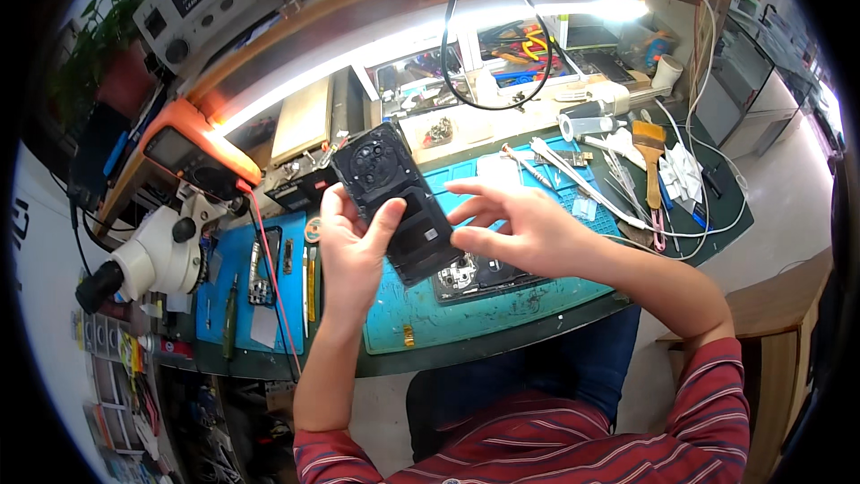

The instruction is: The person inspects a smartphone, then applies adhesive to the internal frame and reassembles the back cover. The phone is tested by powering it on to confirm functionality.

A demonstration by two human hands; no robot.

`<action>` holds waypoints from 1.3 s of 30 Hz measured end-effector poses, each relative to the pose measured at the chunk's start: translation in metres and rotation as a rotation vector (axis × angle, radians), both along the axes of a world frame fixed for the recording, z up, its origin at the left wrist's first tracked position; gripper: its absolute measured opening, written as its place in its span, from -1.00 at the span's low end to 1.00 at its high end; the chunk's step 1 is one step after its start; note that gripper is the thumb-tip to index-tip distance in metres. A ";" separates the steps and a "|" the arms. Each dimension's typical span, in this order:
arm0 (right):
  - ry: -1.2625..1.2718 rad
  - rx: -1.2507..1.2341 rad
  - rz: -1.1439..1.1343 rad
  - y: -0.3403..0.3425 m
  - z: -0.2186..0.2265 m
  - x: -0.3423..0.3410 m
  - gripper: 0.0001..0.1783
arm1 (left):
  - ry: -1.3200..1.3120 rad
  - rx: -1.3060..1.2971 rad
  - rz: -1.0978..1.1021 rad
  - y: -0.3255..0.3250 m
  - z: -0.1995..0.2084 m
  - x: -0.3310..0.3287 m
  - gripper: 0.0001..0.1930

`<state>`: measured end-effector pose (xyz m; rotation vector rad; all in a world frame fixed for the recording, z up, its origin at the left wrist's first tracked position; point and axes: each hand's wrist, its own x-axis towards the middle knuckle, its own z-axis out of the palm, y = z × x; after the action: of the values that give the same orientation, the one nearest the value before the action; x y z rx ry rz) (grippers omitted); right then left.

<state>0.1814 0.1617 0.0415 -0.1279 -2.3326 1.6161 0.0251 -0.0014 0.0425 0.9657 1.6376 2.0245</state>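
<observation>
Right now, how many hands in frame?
2: the left hand grips the black phone panel; the right hand is at the panel's right edge, fingers parted. Can't tell whether it touches.

A dark green counter point(430, 364) is carrying a large blue mat point(502, 315) at its middle. Taking that mat as the clock's centre, a smaller blue mat point(235, 251) is lying at nine o'clock, with slim yellow-and-dark tools point(311, 285) resting in the gap between the two. At two o'clock a wooden-handled brush point(651, 161) is lying just beside crumpled white tissues point(683, 177). Toward three o'clock a pink-handled tool point(659, 229) is resting, and a white cable point(743, 186) is curving around the right-hand end.
</observation>
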 end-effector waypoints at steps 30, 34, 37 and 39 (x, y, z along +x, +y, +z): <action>-0.309 -1.151 0.414 0.048 -0.010 -0.010 -0.36 | -0.255 -0.101 -0.111 -0.020 -0.022 -0.022 -0.75; -0.369 -1.182 0.515 0.048 -0.013 -0.008 -0.30 | -0.293 -0.069 -0.121 -0.019 -0.022 -0.023 -0.73; -0.315 -1.121 0.573 0.048 -0.016 -0.008 -0.26 | -0.289 -0.074 -0.132 -0.021 -0.023 -0.022 -0.70; -0.244 -1.045 0.606 0.048 -0.018 -0.011 -0.22 | -0.226 -0.051 -0.119 -0.019 -0.019 -0.024 -0.66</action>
<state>0.1709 0.2095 0.0234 0.1980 -1.4535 3.1195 0.0014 -0.0209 0.0230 0.7665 1.4693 1.9253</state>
